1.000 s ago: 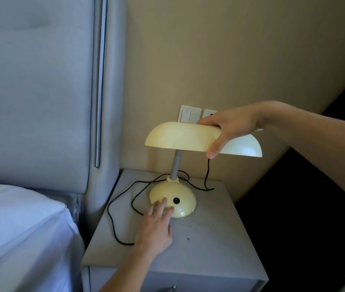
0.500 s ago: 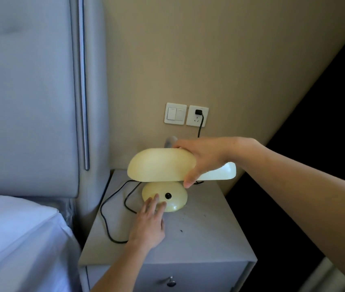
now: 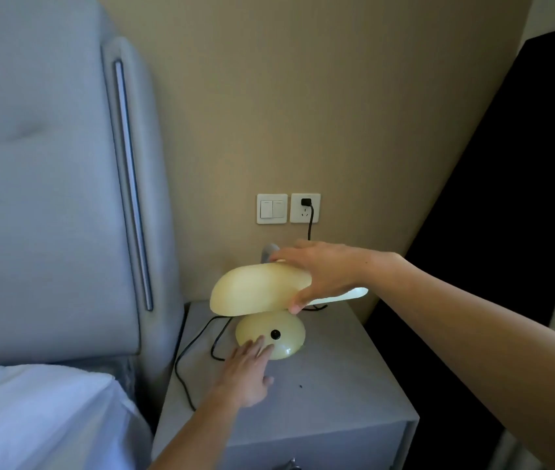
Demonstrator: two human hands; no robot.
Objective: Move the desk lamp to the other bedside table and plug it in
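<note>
A cream desk lamp stands on a grey bedside table [image 3: 337, 395]. Its long shade [image 3: 255, 293] is tipped down low over its round base [image 3: 286, 329], which has a black button. My right hand [image 3: 320, 273] grips the shade from above, thumb under its front edge. My left hand [image 3: 247, 374] lies flat with its fingers spread, fingertips touching the front of the base. The lamp's black cord [image 3: 187, 364] loops over the table's left side. Its black plug [image 3: 306, 202] sits in the wall socket above the table.
A double light switch [image 3: 272, 208] is left of the socket. The grey padded headboard [image 3: 48, 184] and white bedding [image 3: 38, 418] fill the left. A dark panel [image 3: 506, 232] runs along the right of the table. A drawer knob [image 3: 291, 465] shows at the bottom.
My right hand has pushed the lamp shade down, from raised on its neck to low over the base. My view has tilted up. My left hand stays at the base.
</note>
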